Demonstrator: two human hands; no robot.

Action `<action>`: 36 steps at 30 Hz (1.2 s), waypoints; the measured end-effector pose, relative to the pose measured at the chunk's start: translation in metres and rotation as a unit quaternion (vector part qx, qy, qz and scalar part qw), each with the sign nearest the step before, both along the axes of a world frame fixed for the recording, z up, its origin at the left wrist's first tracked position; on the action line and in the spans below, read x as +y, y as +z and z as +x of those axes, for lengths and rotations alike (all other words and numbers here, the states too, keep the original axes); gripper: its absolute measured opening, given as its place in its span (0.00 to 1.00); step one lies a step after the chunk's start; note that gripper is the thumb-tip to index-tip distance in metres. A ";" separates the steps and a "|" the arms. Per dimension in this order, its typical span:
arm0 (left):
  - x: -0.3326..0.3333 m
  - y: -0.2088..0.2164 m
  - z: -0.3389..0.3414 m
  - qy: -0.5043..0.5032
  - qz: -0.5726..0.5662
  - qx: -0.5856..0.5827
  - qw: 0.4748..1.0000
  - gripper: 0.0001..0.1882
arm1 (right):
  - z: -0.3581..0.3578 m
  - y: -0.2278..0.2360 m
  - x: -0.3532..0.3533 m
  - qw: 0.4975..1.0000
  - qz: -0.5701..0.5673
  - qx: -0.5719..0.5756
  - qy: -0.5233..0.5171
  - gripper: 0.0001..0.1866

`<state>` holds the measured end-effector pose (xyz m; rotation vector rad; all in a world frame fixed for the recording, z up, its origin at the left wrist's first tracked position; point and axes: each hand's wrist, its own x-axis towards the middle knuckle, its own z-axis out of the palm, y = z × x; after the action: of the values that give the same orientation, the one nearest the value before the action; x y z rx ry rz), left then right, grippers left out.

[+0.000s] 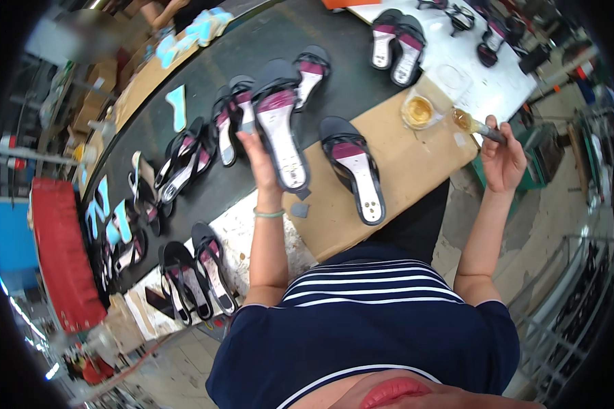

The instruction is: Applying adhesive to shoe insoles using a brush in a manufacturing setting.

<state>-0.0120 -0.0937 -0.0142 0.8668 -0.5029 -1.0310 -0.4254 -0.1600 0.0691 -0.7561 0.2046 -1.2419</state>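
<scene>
My left hand (260, 167) grips a black sandal (282, 129) from its left side, raised above the table, its pale footbed and purple-patterned front facing up. Some of the fingers are hidden behind the sole. In my right hand (505, 160) is a brush (492, 133), pinched by its dark handle, with amber, sticky-looking bristles pointing left. Beside the bristles stands a small tub of yellowish paste (416, 112). Another black sandal (355, 167) lies on the brown cardboard (416, 163) between my hands.
Several sandals (184, 160) lie across the dark tabletop (252, 51) at left. More sandals (397, 48) rest at the back right, near a white board (450, 41). Light-blue insole pieces (176, 109) are scattered about. A red padded object (65, 252) stands far left. Another person's arm (160, 13) shows at the top.
</scene>
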 end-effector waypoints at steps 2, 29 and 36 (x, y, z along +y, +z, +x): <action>-0.002 0.001 -0.008 -0.023 -0.020 0.016 0.999 0.36 | 0.042 0.024 0.006 0.997 -0.072 0.025 0.025 0.15; 0.004 0.038 -0.041 -0.076 -0.036 0.036 0.996 0.37 | 0.220 0.004 0.013 0.850 -0.322 0.373 -0.185 0.06; 0.006 0.036 -0.038 -0.086 -0.030 0.036 0.995 0.38 | 0.214 0.005 -0.010 0.892 -0.282 0.343 -0.088 0.07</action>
<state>-0.0502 -0.0878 0.0219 0.7385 -0.5510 -1.1934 -0.2109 -0.1700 0.0742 -1.7135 0.5069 -1.1660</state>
